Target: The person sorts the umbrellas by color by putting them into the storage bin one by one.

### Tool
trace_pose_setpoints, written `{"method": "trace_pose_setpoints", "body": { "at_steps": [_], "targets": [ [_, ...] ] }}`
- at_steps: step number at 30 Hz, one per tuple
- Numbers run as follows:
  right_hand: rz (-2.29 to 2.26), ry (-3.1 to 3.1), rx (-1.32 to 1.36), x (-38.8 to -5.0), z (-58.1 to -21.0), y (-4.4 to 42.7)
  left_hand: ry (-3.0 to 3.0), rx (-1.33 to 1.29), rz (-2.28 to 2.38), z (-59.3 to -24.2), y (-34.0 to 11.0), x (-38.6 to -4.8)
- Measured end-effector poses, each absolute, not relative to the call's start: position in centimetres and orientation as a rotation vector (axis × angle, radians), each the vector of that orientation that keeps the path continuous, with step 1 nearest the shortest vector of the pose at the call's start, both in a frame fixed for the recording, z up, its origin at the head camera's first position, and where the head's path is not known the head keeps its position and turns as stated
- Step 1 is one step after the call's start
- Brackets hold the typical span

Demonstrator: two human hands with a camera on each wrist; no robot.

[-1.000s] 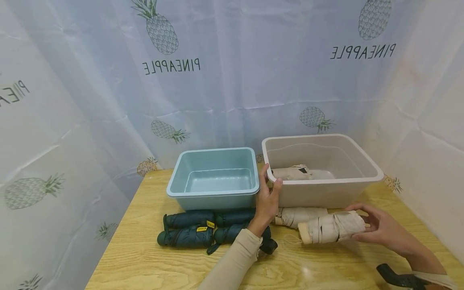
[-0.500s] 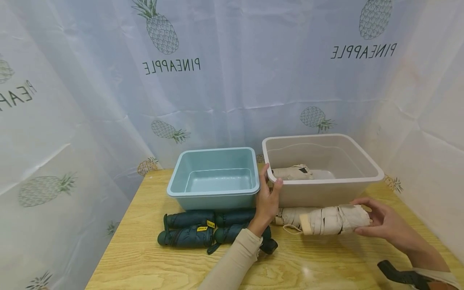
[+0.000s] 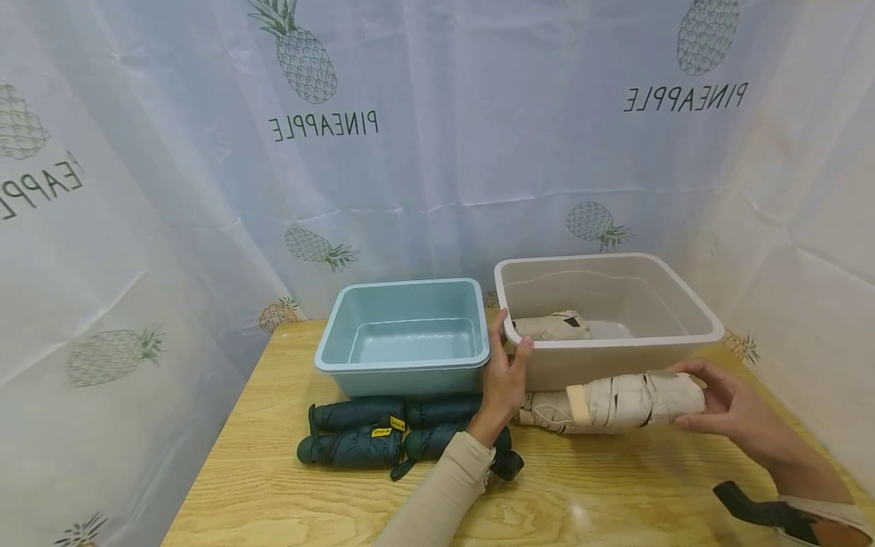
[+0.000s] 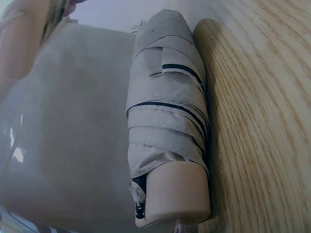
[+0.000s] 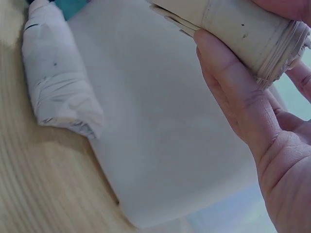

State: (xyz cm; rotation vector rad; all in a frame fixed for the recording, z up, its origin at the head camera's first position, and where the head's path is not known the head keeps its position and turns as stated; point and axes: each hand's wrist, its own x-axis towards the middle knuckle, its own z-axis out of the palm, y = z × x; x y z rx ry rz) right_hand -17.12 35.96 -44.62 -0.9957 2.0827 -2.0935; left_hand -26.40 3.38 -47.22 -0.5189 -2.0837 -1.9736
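Observation:
My right hand (image 3: 724, 403) grips a folded beige umbrella (image 3: 636, 401) by its fabric end, its pale handle pointing left. The held umbrella (image 5: 243, 29) is raised beside the bin wall in the right wrist view. A second beige umbrella (image 4: 167, 102) lies on the table along the foot of the beige bin (image 3: 601, 368), partly hidden by the held one in the head view. Another beige umbrella (image 3: 550, 327) lies inside that bin at the left. My left hand (image 3: 506, 384) holds the bin's front left corner, thumb on the front and fingers on the side.
A light blue bin (image 3: 403, 380) with nothing in it stands left of the beige one. Several dark green folded umbrellas (image 3: 358, 448) lie in front of it, partly behind my left forearm. A pineapple-print curtain (image 3: 437, 152) hangs behind the wooden table (image 3: 273, 501).
My right hand has lifted the beige umbrella up and slightly right, nearer the bin's front wall. The left hand has kept its place at the bin corner.

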Motion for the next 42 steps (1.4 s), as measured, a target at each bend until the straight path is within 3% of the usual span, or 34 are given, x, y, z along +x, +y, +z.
{"method": "trace_pose_setpoints", "body": {
  "at_steps": [28,42],
  "targets": [
    [-2.222,2.089,-0.995,-19.9,-37.7,36.1,-2.071,-0.517,-1.985,-46.9,3.3,-26.2],
    [-2.144,2.254,-0.682,-23.1,-34.4,35.8,-2.049,-0.525,-2.002,-47.2,3.4,-26.5]
  ]
}}
